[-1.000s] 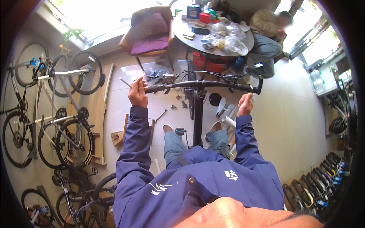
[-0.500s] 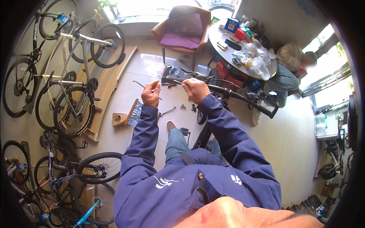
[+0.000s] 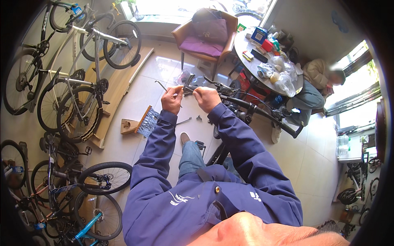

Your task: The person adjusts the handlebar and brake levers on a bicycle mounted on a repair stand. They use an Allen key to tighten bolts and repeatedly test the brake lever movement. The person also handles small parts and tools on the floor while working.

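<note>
A thin metal rod with a bent end, like a hex key (image 3: 161,85), sticks out on both sides of my left hand (image 3: 172,99), which is closed round it. Close beside it, my right hand (image 3: 206,98) is closed in a pinch at the near side of the black handlebar's left end (image 3: 188,82). Whatever its fingertips hold is too small to make out. The two hands are almost touching. The black bicycle handlebar (image 3: 254,107) runs past my right hand toward the right, with brake lever and cables. A pedal (image 3: 200,145) shows below, near my shoe (image 3: 184,137).
Several bicycles (image 3: 74,82) stand along the left by a wooden platform (image 3: 123,92). A wooden block (image 3: 129,126) and another long tool (image 3: 184,121) lie on the floor. Ahead are an armchair (image 3: 205,41) and a cluttered round table (image 3: 242,45); a seated person (image 3: 314,82) is at right.
Both hands have come closer together, the left moving right with the hex key and the right shifting slightly left and nearer. The view has shifted a little.
</note>
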Demonstrator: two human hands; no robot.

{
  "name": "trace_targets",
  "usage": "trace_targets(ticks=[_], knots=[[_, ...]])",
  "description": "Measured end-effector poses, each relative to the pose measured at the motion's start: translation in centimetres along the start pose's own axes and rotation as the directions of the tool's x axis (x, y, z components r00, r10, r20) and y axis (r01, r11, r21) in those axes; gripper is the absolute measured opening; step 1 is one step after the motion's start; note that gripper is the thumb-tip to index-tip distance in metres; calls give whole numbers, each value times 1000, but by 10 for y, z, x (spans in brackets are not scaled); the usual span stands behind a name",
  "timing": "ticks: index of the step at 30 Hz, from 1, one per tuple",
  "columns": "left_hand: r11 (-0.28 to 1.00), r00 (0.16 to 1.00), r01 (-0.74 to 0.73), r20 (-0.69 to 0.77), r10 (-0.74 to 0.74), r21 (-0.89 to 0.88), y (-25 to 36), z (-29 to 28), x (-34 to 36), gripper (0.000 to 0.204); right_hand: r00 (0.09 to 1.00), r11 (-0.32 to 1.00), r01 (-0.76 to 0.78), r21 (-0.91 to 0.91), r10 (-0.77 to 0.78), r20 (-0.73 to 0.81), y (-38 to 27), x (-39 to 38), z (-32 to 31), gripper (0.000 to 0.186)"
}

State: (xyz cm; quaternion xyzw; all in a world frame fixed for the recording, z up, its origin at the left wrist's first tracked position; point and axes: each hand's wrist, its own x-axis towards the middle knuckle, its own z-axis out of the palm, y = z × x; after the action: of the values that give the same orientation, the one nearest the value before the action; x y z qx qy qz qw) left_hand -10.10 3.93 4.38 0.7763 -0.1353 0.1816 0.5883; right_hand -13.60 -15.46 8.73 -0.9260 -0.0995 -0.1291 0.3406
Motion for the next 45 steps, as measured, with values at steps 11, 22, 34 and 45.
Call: trace_targets(ticks=[11, 22, 34, 45], knots=[[974, 974, -214, 89, 207, 79, -4, -4, 18, 18, 995, 990, -97, 100, 92, 48, -20, 1, 4, 22], [966, 956, -251, 171, 236, 69, -7, -9, 24, 22, 933, 993, -82, 84, 46, 358, -26, -15, -7, 33], [952, 959, -273, 122, 257, 139, -1, 0, 21, 20, 901, 895, 177, -410, 21, 434, -15, 21, -36, 66], [993, 994, -104, 37, 102, 63, 5, 16, 12, 18, 907, 882, 275, -382, -106, 409, 43, 96, -58, 8]])
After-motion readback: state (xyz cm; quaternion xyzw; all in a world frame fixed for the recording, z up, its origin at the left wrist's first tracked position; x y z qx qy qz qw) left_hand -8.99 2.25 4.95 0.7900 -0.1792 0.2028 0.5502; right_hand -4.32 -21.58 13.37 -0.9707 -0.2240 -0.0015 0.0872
